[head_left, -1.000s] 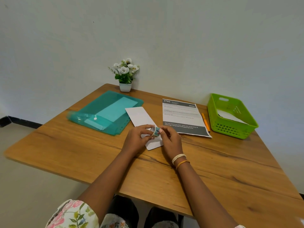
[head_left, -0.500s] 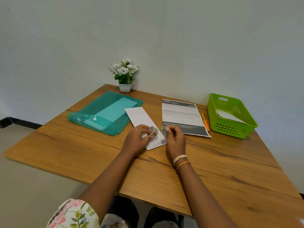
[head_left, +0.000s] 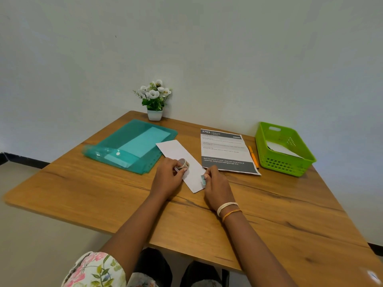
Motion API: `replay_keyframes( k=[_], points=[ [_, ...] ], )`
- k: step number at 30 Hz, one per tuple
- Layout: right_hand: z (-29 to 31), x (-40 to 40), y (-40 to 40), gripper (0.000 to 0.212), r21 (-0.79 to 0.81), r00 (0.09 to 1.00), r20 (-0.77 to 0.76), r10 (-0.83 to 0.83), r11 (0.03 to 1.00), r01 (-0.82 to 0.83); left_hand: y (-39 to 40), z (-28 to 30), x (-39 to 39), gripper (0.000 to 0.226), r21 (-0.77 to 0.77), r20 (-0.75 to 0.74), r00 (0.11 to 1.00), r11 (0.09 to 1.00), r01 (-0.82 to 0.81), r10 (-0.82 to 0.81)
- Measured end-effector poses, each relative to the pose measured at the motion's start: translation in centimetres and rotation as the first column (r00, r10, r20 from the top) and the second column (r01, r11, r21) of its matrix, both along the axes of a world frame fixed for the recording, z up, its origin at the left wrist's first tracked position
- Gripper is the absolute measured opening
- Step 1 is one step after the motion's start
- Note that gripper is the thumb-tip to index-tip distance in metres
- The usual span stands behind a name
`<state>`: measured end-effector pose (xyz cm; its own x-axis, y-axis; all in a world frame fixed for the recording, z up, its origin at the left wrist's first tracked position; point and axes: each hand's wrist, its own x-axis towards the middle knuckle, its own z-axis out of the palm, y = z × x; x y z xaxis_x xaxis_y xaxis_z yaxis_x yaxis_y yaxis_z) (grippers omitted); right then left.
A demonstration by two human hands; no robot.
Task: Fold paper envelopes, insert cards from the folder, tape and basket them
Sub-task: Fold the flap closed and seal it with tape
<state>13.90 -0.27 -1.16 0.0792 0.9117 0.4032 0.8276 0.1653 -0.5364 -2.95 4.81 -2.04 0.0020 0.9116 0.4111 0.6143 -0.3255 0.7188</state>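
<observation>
A folded white paper envelope (head_left: 179,152) lies slantwise on the wooden table (head_left: 279,214) in front of me. My left hand (head_left: 167,176) grips a small patterned tape roll (head_left: 182,163) over the envelope's left edge. My right hand (head_left: 216,184) pinches a short torn-off piece of tape (head_left: 203,179) at the envelope's right edge. A teal plastic folder (head_left: 132,144) with a pale card inside lies to the left. The green basket (head_left: 284,148) at the right holds a white envelope.
A printed instruction sheet (head_left: 226,150) lies between the envelope and the basket, with an orange pencil (head_left: 253,156) beside it. A small potted white flower (head_left: 155,100) stands against the wall at the back. The table's near edge is just above my knees.
My hands have drawn apart: the roll stayed in the left hand while the right hand pulled a piece of tape away to the right and down.
</observation>
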Motion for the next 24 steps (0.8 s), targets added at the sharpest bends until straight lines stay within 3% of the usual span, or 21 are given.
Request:
replay_keyframes(
  k=[8,12,24],
  points=[
    [0.1,6.1,-1.6,0.013,-0.006,0.99,-0.005,0.143,0.99,-0.143,-0.5,0.7,0.2,0.018,0.056,0.024,0.998,0.996,-0.064,0.063],
    [0.1,7.3,-2.0,0.01,-0.029,0.982,-0.059,0.177,0.983,-0.179,0.7,1.2,0.0,0.014,0.092,-0.073,0.996,0.995,-0.042,0.049],
    [-0.6,7.4,-1.3,0.013,0.021,0.982,-0.103,0.158,0.987,-0.157,7.8,2.0,2.5,0.017,-0.134,-0.216,0.975,0.991,0.031,-0.06]
  ],
)
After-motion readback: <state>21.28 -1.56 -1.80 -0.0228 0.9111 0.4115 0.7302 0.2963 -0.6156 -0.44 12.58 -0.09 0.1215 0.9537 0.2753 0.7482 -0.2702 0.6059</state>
